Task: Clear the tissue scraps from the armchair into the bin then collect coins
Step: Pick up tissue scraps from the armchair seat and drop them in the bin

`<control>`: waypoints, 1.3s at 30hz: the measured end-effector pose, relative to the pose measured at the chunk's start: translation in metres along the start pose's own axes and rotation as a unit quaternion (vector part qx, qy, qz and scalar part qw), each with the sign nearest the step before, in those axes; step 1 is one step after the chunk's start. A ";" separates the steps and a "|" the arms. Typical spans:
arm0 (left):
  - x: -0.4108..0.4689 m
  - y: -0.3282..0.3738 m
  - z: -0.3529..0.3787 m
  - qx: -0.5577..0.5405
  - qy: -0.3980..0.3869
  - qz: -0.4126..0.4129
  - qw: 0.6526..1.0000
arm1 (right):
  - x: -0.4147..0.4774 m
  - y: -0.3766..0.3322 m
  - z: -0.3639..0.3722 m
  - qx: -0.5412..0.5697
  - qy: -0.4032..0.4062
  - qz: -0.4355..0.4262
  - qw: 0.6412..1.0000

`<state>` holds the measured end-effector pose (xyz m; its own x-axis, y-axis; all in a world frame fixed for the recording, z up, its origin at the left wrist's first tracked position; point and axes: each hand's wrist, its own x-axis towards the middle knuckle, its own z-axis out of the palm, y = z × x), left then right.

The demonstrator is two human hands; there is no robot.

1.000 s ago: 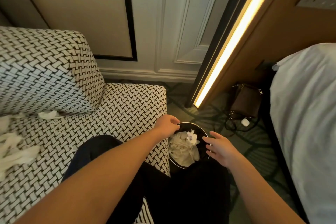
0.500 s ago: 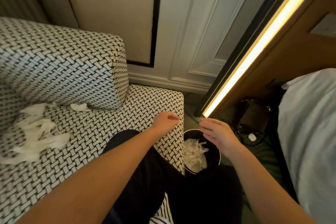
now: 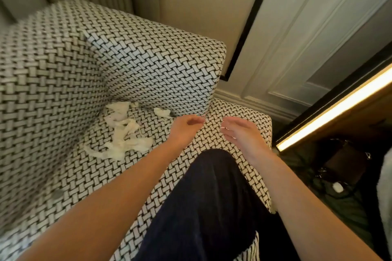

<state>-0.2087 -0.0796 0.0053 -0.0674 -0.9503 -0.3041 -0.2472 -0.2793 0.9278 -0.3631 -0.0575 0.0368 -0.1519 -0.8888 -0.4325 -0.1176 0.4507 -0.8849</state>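
Observation:
White tissue scraps (image 3: 122, 133) lie in a loose heap on the seat of the black-and-white woven armchair (image 3: 148, 65), near its back corner. One small scrap (image 3: 162, 112) sits apart, close under the armrest. A dark round spot (image 3: 57, 194), maybe a coin, rests on the seat at the left. My left hand (image 3: 185, 128) hovers over the seat just right of the small scrap, fingers loosely curled and holding nothing. My right hand (image 3: 241, 133) is beside it, fingers spread and empty. The bin is out of view.
My dark-trousered knee (image 3: 207, 197) rests on the seat edge. A lit strip (image 3: 339, 110) runs along a wooden panel at the right. A brown bag (image 3: 343, 163) and cables with a white plug (image 3: 337, 187) lie on the floor. White bedding (image 3: 385, 193) shows at the far right.
The view has swung left from the bin to the armchair. Both hands moved away from the bin and now hover over the seat. The bin has left the frame.

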 end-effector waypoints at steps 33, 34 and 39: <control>-0.072 -0.133 -0.117 -0.143 0.374 -0.194 0.896 | 0.017 0.060 0.157 -0.436 -0.260 -0.202 0.838; -0.069 -0.130 -0.116 -0.133 0.386 -0.183 0.895 | 0.018 0.055 0.152 -0.430 -0.246 -0.207 0.844; -0.043 -0.121 -0.116 -0.055 0.356 -0.125 0.924 | 0.019 0.031 0.125 -0.405 -0.178 -0.234 0.866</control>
<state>-0.0634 -0.0214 -0.0685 0.6414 -0.6926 -0.3300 -0.0657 -0.4781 0.8758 -0.2469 -0.0710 -0.0210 0.3933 -0.8947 -0.2119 -0.7561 -0.1836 -0.6282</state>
